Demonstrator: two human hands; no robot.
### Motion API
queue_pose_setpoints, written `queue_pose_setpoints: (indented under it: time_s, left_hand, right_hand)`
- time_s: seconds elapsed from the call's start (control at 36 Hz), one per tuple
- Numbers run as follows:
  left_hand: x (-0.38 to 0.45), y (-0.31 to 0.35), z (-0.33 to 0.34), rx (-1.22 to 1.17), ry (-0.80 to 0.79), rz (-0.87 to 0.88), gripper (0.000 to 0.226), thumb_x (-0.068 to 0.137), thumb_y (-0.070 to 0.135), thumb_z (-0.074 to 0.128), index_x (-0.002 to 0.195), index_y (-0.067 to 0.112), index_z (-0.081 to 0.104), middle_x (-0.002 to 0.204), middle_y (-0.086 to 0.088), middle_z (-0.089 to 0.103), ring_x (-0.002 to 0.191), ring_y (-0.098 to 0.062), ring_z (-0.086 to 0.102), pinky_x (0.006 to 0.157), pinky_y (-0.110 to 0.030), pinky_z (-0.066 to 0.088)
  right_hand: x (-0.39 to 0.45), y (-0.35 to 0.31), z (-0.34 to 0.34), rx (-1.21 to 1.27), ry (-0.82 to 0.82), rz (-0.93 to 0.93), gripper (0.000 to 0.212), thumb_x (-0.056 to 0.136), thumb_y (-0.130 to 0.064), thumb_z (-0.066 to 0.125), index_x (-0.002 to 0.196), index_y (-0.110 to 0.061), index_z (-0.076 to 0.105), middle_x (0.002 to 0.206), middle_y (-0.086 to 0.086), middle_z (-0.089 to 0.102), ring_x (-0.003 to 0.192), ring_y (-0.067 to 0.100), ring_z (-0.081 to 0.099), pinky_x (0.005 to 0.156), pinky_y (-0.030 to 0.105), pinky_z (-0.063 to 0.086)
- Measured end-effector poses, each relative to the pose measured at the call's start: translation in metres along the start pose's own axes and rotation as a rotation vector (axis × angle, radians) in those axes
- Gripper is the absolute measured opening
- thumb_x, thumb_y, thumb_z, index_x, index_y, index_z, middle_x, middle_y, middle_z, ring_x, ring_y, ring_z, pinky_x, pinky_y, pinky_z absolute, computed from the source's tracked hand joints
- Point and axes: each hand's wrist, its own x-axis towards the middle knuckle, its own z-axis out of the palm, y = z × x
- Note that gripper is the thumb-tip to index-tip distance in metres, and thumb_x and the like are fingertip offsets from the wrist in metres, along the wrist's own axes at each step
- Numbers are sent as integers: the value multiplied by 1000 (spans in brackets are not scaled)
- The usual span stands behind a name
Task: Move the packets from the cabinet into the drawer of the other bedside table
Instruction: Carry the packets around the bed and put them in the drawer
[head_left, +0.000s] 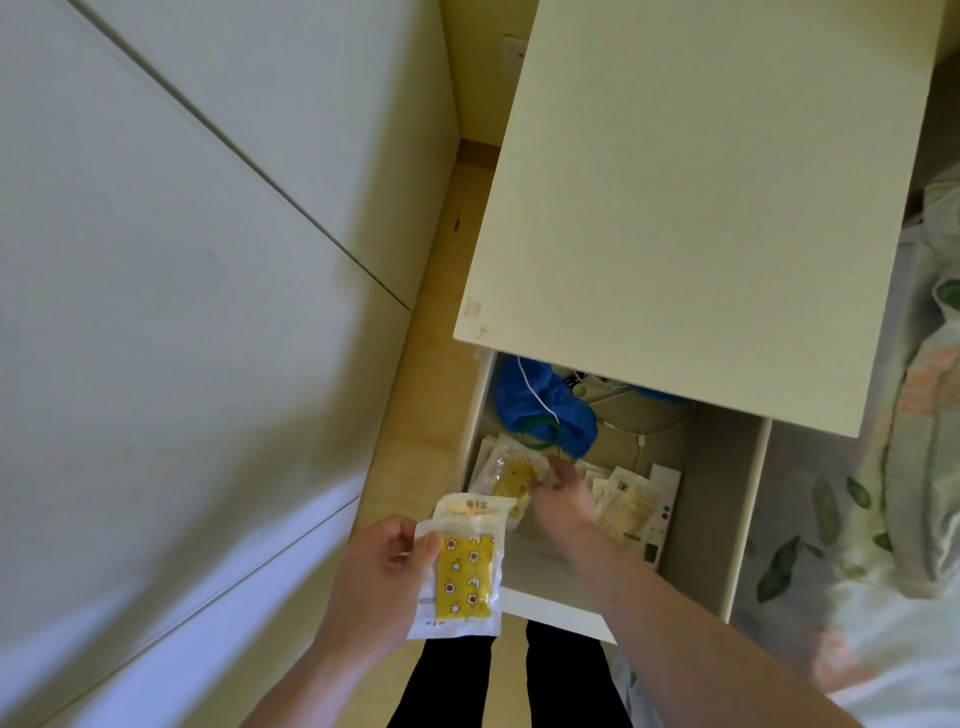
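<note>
My left hand (376, 577) grips a small stack of clear packets (462, 566) with yellow star-patterned contents, held just in front of the open drawer (748, 519) of a white bedside table (701, 208). My right hand (563, 496) reaches down into the drawer and touches a yellow packet (514, 480) lying on a pile at the drawer's left. More pale packets (626, 501) lie in the drawer to the right of that hand. Whether the right fingers pinch the packet is blurred.
A blue cloth bag (540, 405), a green ring and white cables fill the drawer's back. A white card (662, 512) lies at its right. White wardrobe doors (182, 312) stand to the left, a floral-sheeted bed (883, 519) to the right. My dark-trousered legs (509, 680) are below.
</note>
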Motion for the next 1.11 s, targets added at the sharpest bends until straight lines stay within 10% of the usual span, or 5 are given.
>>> queue_pose_setpoints:
  time_s: [0.22, 0.58, 0.81, 0.97, 1.11]
  left_hand:
    - [3, 13, 16, -52, -13, 25, 16, 97, 20, 64, 85, 16, 73, 76, 8, 76, 68, -2, 70, 62, -20, 55]
    - [4, 0, 12, 16, 85, 65, 19, 98, 22, 63, 82, 23, 73, 75, 9, 76, 68, -6, 72, 59, -20, 55]
    - [7, -5, 7, -58, 78, 39, 18, 98, 19, 62, 85, 19, 74, 74, 10, 76, 67, -1, 71, 57, -15, 52]
    - [11, -1, 18, -144, 4, 26, 17, 100, 16, 59, 90, 17, 73, 79, 7, 78, 71, -3, 72, 54, -9, 47]
    - [21, 3, 38, -140, -96, 71, 16, 100, 16, 60, 90, 15, 72, 82, -1, 78, 79, -19, 75, 76, -44, 61]
  right_hand:
    - [-74, 19, -27, 440, -454, 67, 29, 106, -32, 50, 118, -13, 70, 107, 10, 78, 95, 26, 76, 84, 38, 59]
    - [1, 25, -16, 149, -3, 36, 11, 99, -18, 59, 106, -24, 65, 104, -1, 71, 98, 22, 69, 91, 39, 59]
    - [8, 17, 8, -155, -52, 42, 37, 100, -18, 53, 136, -19, 60, 131, 8, 65, 119, 28, 61, 94, 31, 50]
    - [-28, 31, -20, 311, -225, 59, 26, 104, -30, 54, 123, -22, 71, 108, -2, 78, 103, 24, 73, 98, 42, 57]
    - [-60, 45, -34, 236, -415, -67, 12, 98, -20, 67, 108, -17, 73, 99, 3, 79, 85, 15, 71, 73, 24, 55]
